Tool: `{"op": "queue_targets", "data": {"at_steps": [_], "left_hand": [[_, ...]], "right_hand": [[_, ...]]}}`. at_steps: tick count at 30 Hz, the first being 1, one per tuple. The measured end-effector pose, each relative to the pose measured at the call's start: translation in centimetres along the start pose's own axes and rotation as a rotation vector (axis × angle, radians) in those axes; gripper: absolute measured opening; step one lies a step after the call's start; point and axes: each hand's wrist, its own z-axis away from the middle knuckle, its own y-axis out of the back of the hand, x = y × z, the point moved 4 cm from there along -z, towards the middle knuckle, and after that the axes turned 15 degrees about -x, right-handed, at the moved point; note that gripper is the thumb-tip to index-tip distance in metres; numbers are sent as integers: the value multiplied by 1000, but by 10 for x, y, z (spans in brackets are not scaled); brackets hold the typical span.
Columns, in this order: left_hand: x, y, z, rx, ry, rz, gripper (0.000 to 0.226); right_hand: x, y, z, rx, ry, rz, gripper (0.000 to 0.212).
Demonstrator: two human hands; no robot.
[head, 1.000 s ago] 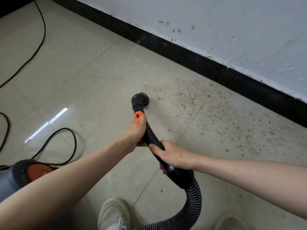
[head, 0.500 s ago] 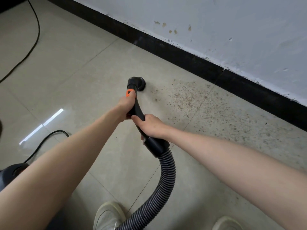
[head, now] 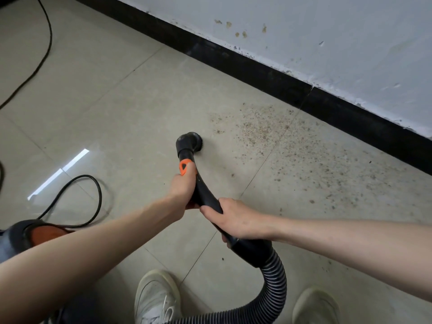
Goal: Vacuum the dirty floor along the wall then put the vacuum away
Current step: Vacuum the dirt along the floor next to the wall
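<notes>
black vacuum nozzle (head: 190, 142) beside dirt (head: 264, 129)

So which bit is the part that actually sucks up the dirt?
Find the black skirting under the white wall, then the speckled dirt on the tiles before it. At that patch's left edge sits the round black nozzle. It tips the curved black wand with the orange tab, unlike the ribbed hose behind.
</notes>
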Motion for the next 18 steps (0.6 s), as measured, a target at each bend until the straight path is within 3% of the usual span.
{"op": "queue_targets", "data": {"at_steps": [12, 18], "left_hand": [[11, -38, 2, -151, -35, -141, 42], [25, -30, -13, -128, -62, -138, 43]], "right_hand": [[19, 4, 23, 151, -87, -92, 44], [9, 19, 5, 183, -74, -82, 43]]}}
